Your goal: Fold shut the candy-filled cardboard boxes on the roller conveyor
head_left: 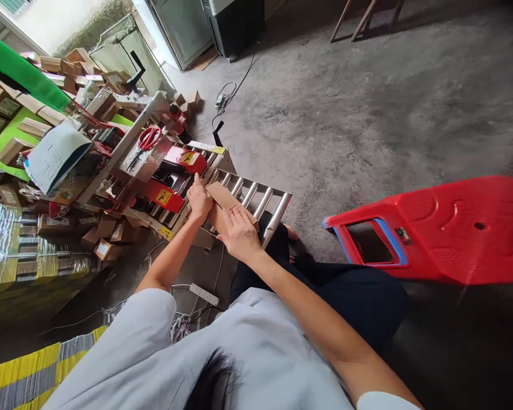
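Observation:
A small brown cardboard box (223,196) lies on the metal roller conveyor (261,204), just outside the taping machine (171,185) with its red guides. My left hand (199,199) is at the box's far left end, close to the red guides, its fingers partly bent; whether it grips the box is too small to tell. My right hand (239,228) lies on the near part of the box, its fingers stretched out over the top.
Red-handled scissors (149,138) and papers (57,154) lie on the machine. Many cardboard boxes (106,228) are piled at the left. A red plastic stool (461,228) stands at the right. A power strip (204,294) and cables are on the floor.

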